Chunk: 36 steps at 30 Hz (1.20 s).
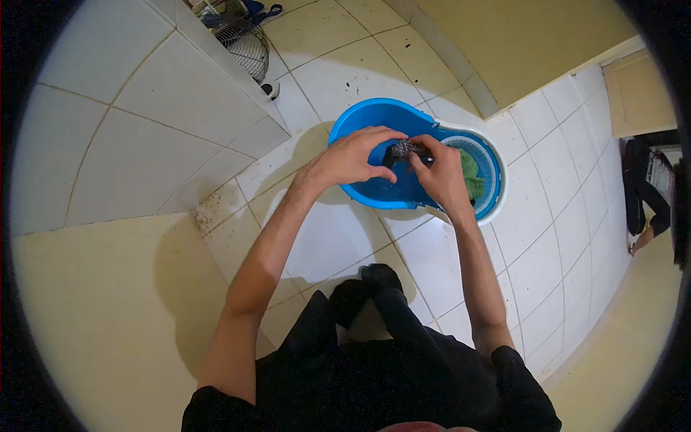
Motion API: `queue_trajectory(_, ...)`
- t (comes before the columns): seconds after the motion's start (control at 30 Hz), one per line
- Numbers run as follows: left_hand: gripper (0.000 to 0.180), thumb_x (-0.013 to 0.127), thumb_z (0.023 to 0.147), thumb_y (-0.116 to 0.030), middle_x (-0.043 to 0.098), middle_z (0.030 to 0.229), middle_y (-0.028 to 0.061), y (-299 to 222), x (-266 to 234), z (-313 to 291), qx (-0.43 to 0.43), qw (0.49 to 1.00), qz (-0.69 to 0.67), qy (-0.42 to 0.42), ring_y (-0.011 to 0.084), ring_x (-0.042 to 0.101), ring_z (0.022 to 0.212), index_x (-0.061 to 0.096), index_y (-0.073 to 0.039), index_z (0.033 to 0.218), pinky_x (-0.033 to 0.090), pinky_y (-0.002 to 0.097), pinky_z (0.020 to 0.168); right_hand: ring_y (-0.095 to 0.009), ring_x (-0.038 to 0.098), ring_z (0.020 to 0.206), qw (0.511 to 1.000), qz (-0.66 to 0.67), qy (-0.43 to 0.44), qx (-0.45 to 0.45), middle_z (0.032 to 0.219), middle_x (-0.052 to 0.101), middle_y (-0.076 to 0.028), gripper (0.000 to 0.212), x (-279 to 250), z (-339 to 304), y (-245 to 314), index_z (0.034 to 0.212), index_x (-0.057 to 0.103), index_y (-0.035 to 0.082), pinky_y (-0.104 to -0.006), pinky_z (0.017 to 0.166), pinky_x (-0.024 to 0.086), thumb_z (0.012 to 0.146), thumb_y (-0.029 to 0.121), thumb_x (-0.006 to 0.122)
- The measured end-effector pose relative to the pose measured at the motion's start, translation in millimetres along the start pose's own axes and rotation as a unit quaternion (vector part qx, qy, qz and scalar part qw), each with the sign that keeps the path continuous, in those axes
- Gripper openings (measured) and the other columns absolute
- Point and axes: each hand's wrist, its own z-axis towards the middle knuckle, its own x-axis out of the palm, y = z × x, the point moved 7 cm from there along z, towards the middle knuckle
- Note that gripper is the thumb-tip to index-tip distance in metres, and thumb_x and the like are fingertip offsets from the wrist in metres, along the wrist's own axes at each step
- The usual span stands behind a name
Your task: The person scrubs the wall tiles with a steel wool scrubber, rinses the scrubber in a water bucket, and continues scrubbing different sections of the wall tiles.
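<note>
A blue bucket with a white spinner basket at its right end stands on the tiled floor in front of me. Over its deep part, my right hand pinches a dark, speckled, cloth-like bundle between thumb and fingers. My left hand curves around the bundle's left side, thumb and fingers spread apart. Whether its fingertips touch the bundle I cannot tell. Shallow bluish water appears to lie below. In the basket sits a fuzzy green thing, partly behind my right hand.
A tiled block rises on the left, with a wire fan guard beyond it. A yellowish wall stands at the far right. At the right rim, a dark sleeve and a hand seem to belong to another person. Dark bits dot the floor.
</note>
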Motion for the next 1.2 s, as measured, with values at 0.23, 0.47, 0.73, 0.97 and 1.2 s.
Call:
queue_trajectory(0.23,0.046,0.078,0.08,-0.014,0.069,0.117,0.0156,28,5,-4,-0.077,0.996,-0.025,0.024,0.033,0.064,0.112,0.063,-0.004,0.123,0.051,0.0401,0.095,-0.018,0.069,0.065,0.993,0.086,0.028,0.072,0.081,0.071,-0.016,0.023,-16,4,12,0.108,0.066,-0.003,-0.0309,0.058,0.053,0.09,0.012,0.066)
queue_trajectory(0.47,0.037,0.073,0.083,-0.007,0.07,0.114,0.0142,17,-14,1,-0.046,0.999,-0.014,0.008,0.0288,0.067,0.107,0.064,-0.003,0.119,0.052,0.0389,0.093,-0.016,0.068,0.065,0.998,0.067,-0.004,0.014,0.081,0.072,-0.013,0.022,-48,10,42,0.108,0.067,-0.002,-0.0284,0.058,0.053,0.091,0.013,0.066)
queue_trajectory(0.73,0.044,0.076,0.079,-0.002,0.068,0.116,0.0122,9,-28,2,-0.048,0.999,-0.005,-0.007,0.0271,0.066,0.107,0.063,-0.006,0.121,0.052,0.0385,0.094,-0.022,0.07,0.072,0.999,-0.032,0.012,0.001,0.083,0.071,-0.019,0.022,-18,11,23,0.103,0.07,-0.002,-0.0328,0.066,0.054,0.088,0.014,0.069)
queue_trajectory(0.97,0.049,0.075,0.077,0.002,0.066,0.119,0.0105,16,-40,1,-0.065,0.998,-0.003,-0.004,0.0253,0.065,0.109,0.062,-0.007,0.123,0.052,0.0375,0.097,-0.023,0.069,0.071,1.0,0.017,-0.022,-0.002,0.084,0.071,-0.02,0.022,-38,14,44,0.103,0.07,-0.002,-0.0332,0.065,0.053,0.088,0.014,0.07)
queue_trajectory(1.2,0.051,0.076,0.076,0.002,0.065,0.122,0.0101,12,-47,-1,-0.075,0.997,-0.019,-0.019,0.0251,0.064,0.11,0.062,-0.008,0.124,0.052,0.0367,0.098,-0.026,0.071,0.073,0.999,-0.042,-0.014,-0.012,0.088,0.072,-0.02,0.023,-16,8,21,0.103,0.07,-0.002,-0.0344,0.067,0.055,0.087,0.014,0.071)
